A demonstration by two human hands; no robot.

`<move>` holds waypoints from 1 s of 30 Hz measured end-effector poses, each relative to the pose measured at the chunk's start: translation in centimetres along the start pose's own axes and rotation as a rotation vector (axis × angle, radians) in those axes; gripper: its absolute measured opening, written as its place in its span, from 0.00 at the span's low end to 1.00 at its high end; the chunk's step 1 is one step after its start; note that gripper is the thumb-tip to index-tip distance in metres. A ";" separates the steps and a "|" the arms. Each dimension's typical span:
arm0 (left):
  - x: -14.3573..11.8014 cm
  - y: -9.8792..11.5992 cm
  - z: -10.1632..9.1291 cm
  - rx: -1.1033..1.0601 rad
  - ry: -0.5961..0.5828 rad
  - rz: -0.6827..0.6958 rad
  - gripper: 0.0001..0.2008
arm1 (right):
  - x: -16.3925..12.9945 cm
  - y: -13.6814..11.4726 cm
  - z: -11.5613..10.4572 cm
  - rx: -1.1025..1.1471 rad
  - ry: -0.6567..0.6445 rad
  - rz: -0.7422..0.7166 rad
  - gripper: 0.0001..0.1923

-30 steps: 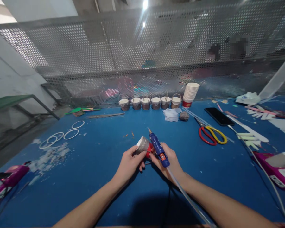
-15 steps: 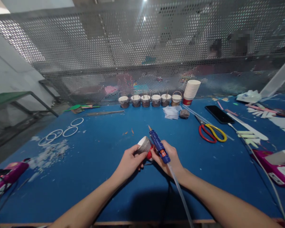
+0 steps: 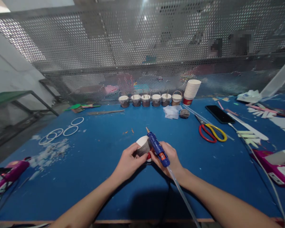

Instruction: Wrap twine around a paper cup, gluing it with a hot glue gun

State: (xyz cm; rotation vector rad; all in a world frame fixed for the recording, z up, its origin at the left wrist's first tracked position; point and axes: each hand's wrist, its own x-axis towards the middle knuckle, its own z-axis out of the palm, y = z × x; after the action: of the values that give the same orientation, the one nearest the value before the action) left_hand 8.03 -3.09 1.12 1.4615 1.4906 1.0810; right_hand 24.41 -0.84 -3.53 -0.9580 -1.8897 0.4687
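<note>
Our left hand (image 3: 129,161) fingers curl around a paper cup (image 3: 143,146), tipped on its side, centre of the blue table (image 3: 104,183). Our right hand (image 3: 169,160) fingers wrap a blue glue gun (image 3: 157,148), touching the cup at its 3 o'clock. Scissors (image 3: 212,133) at 2 o'clock, well apart.
</note>
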 end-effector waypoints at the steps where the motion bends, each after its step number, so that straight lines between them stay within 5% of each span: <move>1: 0.0 0.1 0.0 0.002 -0.002 0.003 0.11 | 0.0 0.0 0.0 -0.003 0.000 -0.005 0.05; 14: 0.2 0.2 -0.6 -0.101 -0.024 -0.144 0.09 | 1.2 -0.2 -0.6 0.221 0.079 0.214 0.05; 21: 0.3 0.2 -0.9 -0.127 -0.005 -0.223 0.11 | 1.2 -0.5 -0.8 0.233 -0.049 0.147 0.05; 30: 0.2 0.5 -0.7 -0.136 -0.053 -0.230 0.10 | 1.0 -0.7 -0.5 0.162 -0.031 0.144 0.06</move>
State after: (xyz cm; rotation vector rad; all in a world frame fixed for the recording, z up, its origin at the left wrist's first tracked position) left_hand 7.51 -2.90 1.83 1.1836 1.4770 0.9762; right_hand 24.31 -0.54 -2.26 -0.9869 -1.7864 0.7153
